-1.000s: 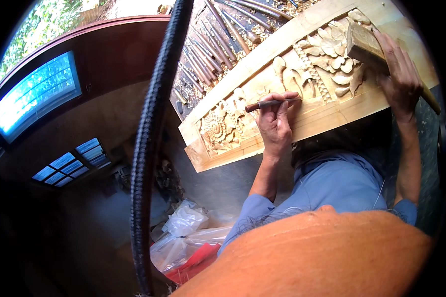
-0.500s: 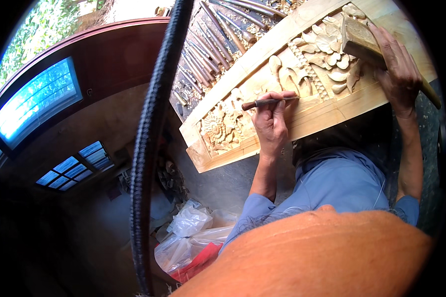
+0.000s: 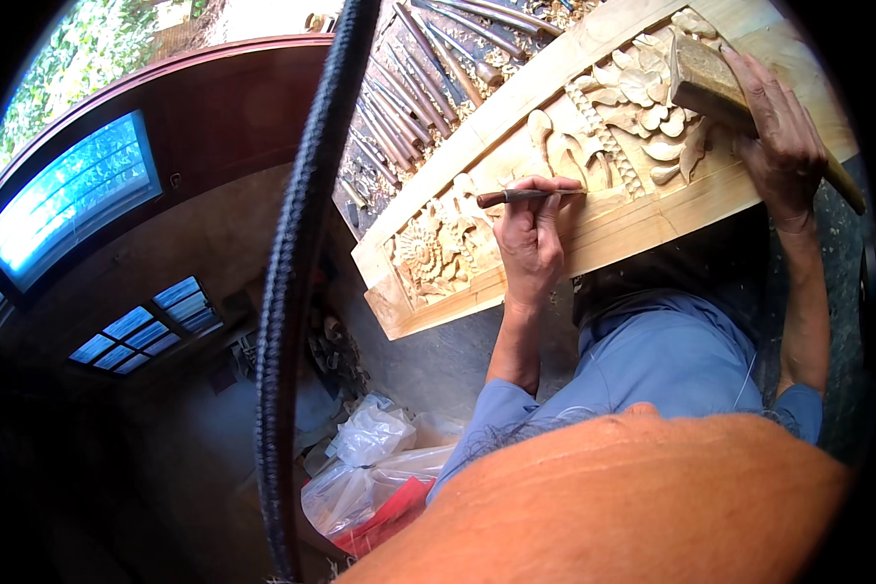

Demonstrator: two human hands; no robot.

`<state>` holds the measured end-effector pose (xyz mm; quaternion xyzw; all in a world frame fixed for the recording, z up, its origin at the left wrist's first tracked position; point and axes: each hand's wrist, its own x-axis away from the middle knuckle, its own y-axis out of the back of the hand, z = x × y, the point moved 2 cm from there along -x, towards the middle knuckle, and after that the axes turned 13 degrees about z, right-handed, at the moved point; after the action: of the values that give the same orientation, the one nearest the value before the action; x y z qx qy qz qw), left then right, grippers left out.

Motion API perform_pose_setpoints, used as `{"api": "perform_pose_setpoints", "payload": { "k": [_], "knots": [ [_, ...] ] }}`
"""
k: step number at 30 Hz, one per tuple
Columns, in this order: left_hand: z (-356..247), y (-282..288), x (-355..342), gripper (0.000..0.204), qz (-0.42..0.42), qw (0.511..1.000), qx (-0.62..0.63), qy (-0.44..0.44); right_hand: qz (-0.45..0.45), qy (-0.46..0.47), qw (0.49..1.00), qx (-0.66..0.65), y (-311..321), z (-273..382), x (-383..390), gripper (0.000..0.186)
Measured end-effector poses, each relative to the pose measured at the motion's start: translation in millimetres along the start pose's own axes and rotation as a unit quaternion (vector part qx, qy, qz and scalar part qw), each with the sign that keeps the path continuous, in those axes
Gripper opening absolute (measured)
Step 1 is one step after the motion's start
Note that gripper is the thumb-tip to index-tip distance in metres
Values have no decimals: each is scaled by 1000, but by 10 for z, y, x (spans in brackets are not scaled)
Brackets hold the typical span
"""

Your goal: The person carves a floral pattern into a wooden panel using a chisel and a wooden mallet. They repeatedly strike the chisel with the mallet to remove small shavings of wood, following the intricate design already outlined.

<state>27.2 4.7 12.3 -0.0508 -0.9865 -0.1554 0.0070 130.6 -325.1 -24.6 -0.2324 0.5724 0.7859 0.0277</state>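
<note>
A pale wooden panel (image 3: pixel 672 216) carved in relief with flowers, leaves and a beaded band lies slantwise before me. My left hand (image 3: pixel 532 238) grips a carving chisel (image 3: pixel 496 199) held low over the panel. Its brown handle end points left, and the thin blade runs right toward the plain ground beside the carved stems. In my right hand (image 3: pixel 781 136) is a wooden mallet (image 3: pixel 708 82), its block head above the carved flower at the upper right. The mallet's handle sticks out past my wrist at the right, and its head is apart from the chisel.
Several chisels and gouges (image 3: pixel 409 102) lie in rows among wood shavings beyond the panel. Clear plastic bags (image 3: pixel 375 438) and a red piece (image 3: pixel 384 516) rest on the floor at lower left. A dark braided cord (image 3: pixel 297 243) crosses the view. Windows (image 3: pixel 73 200) stand at left.
Almost nothing differs. The chisel's handle end has risen very slightly, and my left hand has shifted a touch to the left. The mallet stays nearly in place.
</note>
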Motion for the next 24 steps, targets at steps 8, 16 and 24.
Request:
{"api": "perform_pose_setpoints", "payload": {
  "k": [8, 16, 24],
  "knots": [
    [-160, -53, -65, 21, 28, 973, -222, -63, -4, 21, 1000, -10, 44, 23, -46, 88],
    [-230, -90, -51, 24, 25, 924, -367, -107, -60, 183, 943, -273, 817, 1021, -634, 61],
    [-183, -101, -56, 19, 8, 905, -405, -128, -104, 247, 938, -220, 817, 1351, -739, 43]
  ]
}}
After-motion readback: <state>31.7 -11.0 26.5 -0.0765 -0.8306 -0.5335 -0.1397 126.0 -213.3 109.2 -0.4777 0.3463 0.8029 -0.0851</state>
